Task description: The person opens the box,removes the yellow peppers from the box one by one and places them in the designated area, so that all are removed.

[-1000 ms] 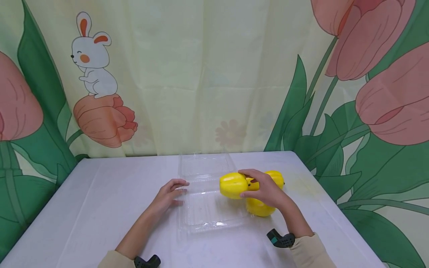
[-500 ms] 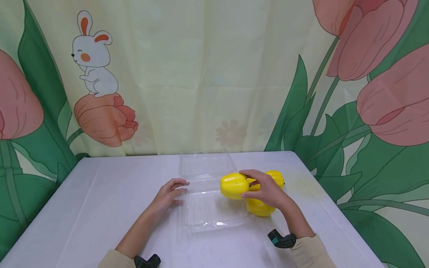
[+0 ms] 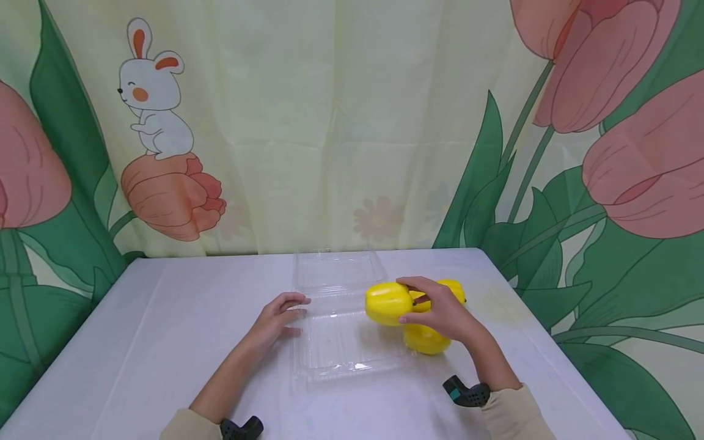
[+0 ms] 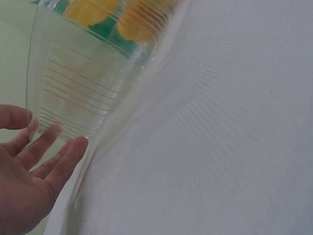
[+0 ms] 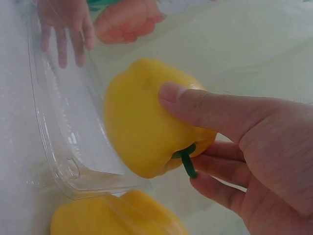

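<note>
My right hand (image 3: 442, 310) holds a yellow bell pepper (image 3: 388, 303) over the right side of a clear plastic box (image 3: 352, 351). In the right wrist view, the thumb presses on the pepper (image 5: 142, 115) and the fingers curl round its stem end, beside the green stem. My left hand (image 3: 280, 318) is at the box's left edge, fingers extended. In the left wrist view, its fingertips (image 4: 78, 143) are right at the clear wall. Another yellow pepper (image 3: 427, 340) sits by the box's near right side; more yellow (image 3: 452, 289) shows behind my right hand, partly hidden.
The box's clear lid (image 3: 338, 269) lies folded back toward the table's far edge. A white cloth (image 3: 181, 330) covers the table. Behind it hangs a curtain (image 3: 275, 122) printed with tulips and a rabbit.
My right hand has shifted slightly to the right with the pepper in its grip. The left hand and the box have stayed in place.
</note>
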`<action>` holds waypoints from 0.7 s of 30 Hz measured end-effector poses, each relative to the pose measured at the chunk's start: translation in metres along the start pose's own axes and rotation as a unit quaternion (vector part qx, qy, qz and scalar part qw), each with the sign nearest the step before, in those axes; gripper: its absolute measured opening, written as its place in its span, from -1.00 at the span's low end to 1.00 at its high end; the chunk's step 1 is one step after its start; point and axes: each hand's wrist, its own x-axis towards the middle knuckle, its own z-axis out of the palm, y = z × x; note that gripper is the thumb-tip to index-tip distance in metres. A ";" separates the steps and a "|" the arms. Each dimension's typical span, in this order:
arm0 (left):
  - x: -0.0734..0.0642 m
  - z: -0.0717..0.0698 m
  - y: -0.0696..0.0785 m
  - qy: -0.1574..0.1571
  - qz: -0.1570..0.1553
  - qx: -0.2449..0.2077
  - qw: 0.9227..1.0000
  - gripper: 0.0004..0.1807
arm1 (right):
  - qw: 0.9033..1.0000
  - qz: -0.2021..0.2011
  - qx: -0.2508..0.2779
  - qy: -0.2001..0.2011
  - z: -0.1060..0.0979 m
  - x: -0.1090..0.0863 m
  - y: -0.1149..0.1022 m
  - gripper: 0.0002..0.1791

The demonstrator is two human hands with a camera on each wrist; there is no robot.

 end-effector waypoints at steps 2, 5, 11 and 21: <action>0.000 0.000 -0.001 -0.004 0.000 0.000 1.000 -0.65 | 1.000 0.001 -0.003 -0.001 0.000 0.000 0.001 -0.22; 0.000 0.000 -0.002 -0.006 -0.002 -0.001 1.000 -0.65 | 1.000 0.003 -0.007 -0.002 0.000 -0.001 0.002 -0.22; -0.002 0.001 0.000 -0.002 -0.005 0.005 1.000 -0.65 | 1.000 -0.002 -0.008 0.003 -0.002 -0.002 0.004 -0.21; -0.001 0.000 0.004 0.001 -0.004 0.009 1.000 -0.65 | 1.000 -0.007 -0.010 0.008 -0.005 -0.003 0.005 -0.23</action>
